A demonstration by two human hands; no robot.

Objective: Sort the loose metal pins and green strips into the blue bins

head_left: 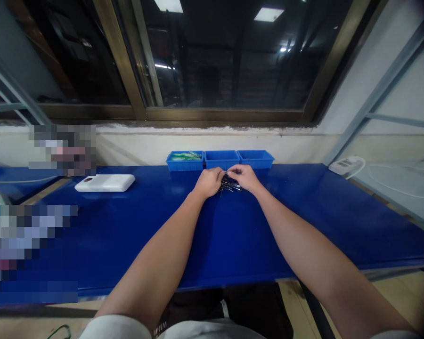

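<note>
Light sleeves (116,327) up close, arms reaching far and angling inward. Left hand (210,182) and right hand (246,177) nearly meet, pinching some tiny piece (226,172), can't tell what, by thin dark rods (230,185) at the blue table's (233,245) far side.

Thin, dark, shiny rods (232,185) lie in a loose heap on the bench (233,245), ends pointing several ways; a small piece (226,173), too tiny to make out, is held near them.
</note>
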